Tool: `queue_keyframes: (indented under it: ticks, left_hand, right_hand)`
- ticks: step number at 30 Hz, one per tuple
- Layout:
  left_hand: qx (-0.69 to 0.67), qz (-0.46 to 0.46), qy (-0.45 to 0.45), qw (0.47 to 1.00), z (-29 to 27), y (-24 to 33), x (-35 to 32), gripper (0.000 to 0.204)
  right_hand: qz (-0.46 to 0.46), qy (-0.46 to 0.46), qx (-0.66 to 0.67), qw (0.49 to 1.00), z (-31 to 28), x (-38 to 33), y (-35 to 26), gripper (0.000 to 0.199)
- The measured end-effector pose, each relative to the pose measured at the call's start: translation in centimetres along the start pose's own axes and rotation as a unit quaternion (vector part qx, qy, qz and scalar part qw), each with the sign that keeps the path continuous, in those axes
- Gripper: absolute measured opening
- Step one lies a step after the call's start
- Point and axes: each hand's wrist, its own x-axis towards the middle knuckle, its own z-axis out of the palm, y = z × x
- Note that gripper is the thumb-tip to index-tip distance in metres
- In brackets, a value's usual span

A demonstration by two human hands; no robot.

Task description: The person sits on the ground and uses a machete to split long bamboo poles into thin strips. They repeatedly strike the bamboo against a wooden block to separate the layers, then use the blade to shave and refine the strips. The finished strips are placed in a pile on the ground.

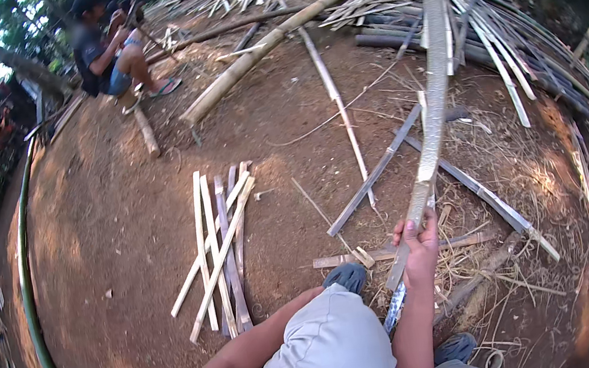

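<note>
The bamboo strip (431,99) is gripped near its lower end by the right hand (419,240), fingers closed around it, at lower right of centre in the frame. Its long axis runs from that hand steeply up toward the upper right, the far end pointing away from the person. Below the hand a blade (395,304) shows beside the knee. The left hand is hidden behind the knee, so I cannot tell its state. A bundle of split strips (222,249) lies on the dirt ground (112,234) at left of centre, so some splitting looks done; many poles (484,26) piled at upper right look untouched. Another person (109,55) sits at upper left.
</note>
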Motion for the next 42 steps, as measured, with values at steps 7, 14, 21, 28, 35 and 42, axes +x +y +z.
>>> queue_keyframes:
  ticks: [7, 14, 21, 28, 35, 42]
  left_hand:
    - [-0.072, -0.051, 0.034, 0.996, 0.5, 0.3, -3.3, 0.025]
    - [0.029, 0.063, 0.112, 0.991, -1.7, 8.3, -9.5, 0.018]
    - [0.201, 0.457, 0.114, 0.859, 7.0, 29.4, -19.5, 0.028]
    - [0.127, 0.596, 0.081, 0.789, 13.0, 39.4, -20.1, 0.08]
    - [-0.021, 0.533, -0.084, 0.842, 8.8, 39.3, -15.8, 0.045]
    - [-0.042, 0.539, 0.011, 0.841, 16.3, 33.2, -16.4, 0.035]
  right_hand:
    - [-0.016, 0.009, 0.063, 0.998, -1.7, -0.6, -3.1, 0.033]
    - [0.025, -0.035, 0.071, 0.997, -2.0, -1.0, -4.5, 0.032]
    - [0.042, -0.112, 0.054, 0.991, -3.4, -1.4, -5.4, 0.04]
    - [0.102, -0.178, 0.082, 0.975, -3.2, -2.1, -4.7, 0.043]
    - [0.152, -0.269, 0.001, 0.951, -6.0, -1.6, -1.8, 0.036]
    - [0.269, 0.027, -0.334, 0.903, -15.5, -4.5, 3.8, 0.048]
